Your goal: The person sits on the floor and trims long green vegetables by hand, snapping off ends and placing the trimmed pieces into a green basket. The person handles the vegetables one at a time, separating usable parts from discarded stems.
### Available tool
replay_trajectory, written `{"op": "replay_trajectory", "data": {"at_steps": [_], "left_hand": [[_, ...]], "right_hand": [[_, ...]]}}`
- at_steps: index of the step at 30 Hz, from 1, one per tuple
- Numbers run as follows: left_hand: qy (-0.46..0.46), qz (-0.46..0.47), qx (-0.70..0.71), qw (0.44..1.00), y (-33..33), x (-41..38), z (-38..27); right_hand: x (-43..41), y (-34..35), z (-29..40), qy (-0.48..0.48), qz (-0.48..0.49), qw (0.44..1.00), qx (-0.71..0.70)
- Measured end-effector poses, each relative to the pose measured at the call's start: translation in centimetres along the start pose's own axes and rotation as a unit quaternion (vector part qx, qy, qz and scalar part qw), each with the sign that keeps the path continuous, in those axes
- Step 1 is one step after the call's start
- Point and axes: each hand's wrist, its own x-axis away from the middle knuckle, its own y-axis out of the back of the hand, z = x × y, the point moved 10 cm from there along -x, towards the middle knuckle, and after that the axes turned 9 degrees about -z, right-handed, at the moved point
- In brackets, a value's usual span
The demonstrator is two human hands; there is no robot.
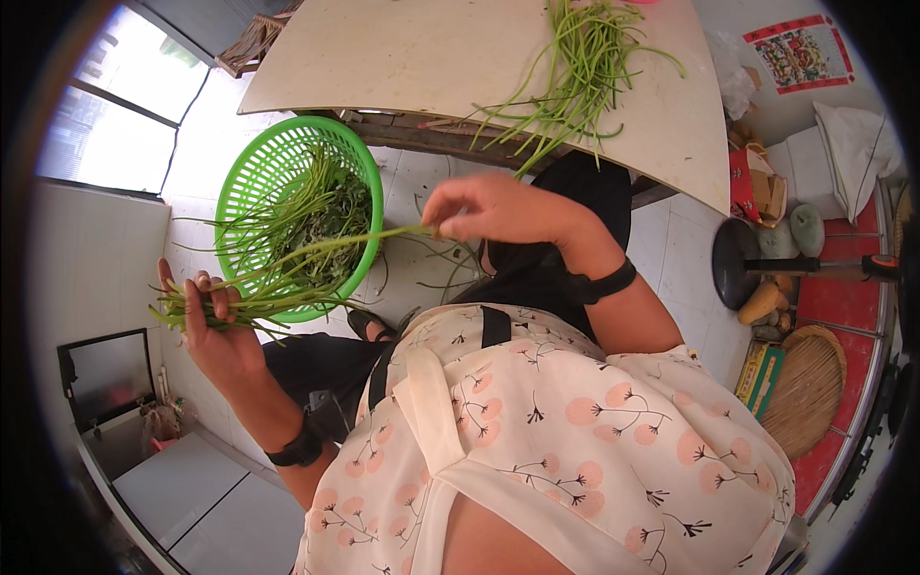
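My left hand (219,327) grips a bunch of long green vegetable stems (251,305) at the left, their ends spreading to the right in front of a basket. Between the fingertips of my right hand (496,208) is the tip of one longer green stem (359,239), which stretches across the basket toward the bunch. The green plastic basket (298,123) stands on the floor, holding more stems and dark leafy greens (341,223). A heap of green stems (589,65) lies on the table, some hanging over its near edge.
The pale tabletop (402,57) spans the far side, above my knees. Loose stems (449,262) lie on the tiled floor. To the right are a black pan (729,262), gourds (806,228), a red carton (747,187) and a round woven tray (808,388). A grey cabinet (180,489) stands lower left.
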Motion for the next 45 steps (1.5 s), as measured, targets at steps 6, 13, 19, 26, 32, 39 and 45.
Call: {"op": "replay_trajectory", "data": {"at_steps": [6, 13, 19, 26, 32, 39, 45], "left_hand": [[0.014, 0.031, 0.004, 0.999, -0.5, 0.7, 0.1], [0.015, 0.007, -0.008, 1.0, 0.3, 0.9, 0.6], [0.061, 0.025, 0.002, 0.998, -0.2, 1.4, 2.3], [0.087, 0.072, -0.007, 0.994, -2.1, 2.8, 3.2], [0.08, 0.088, 0.003, 0.993, -2.4, 3.2, 3.7], [0.103, 0.122, 0.046, 0.986, -4.0, 3.9, 4.3], [0.121, 0.111, 0.05, 0.985, -3.7, 3.7, 4.8]], "right_hand": [[1.3, 7.2, 0.7, -0.017, -0.2, 0.977, 0.07], [4.6, 11.7, 4.6, -0.008, -0.338, 0.941, -0.005], [6.7, 16.1, 5.8, 0.073, -0.483, 0.871, -0.041], [5.8, 18.6, 2.0, 0.03, -0.498, 0.722, 0.479], [5.1, 19.5, 0.6, -0.002, -0.503, 0.724, 0.472], [5.5, 22.0, -1.1, -0.065, -0.514, 0.729, 0.447], [6.8, 21.3, 2.1, 0.053, -0.588, 0.705, 0.393]]}}
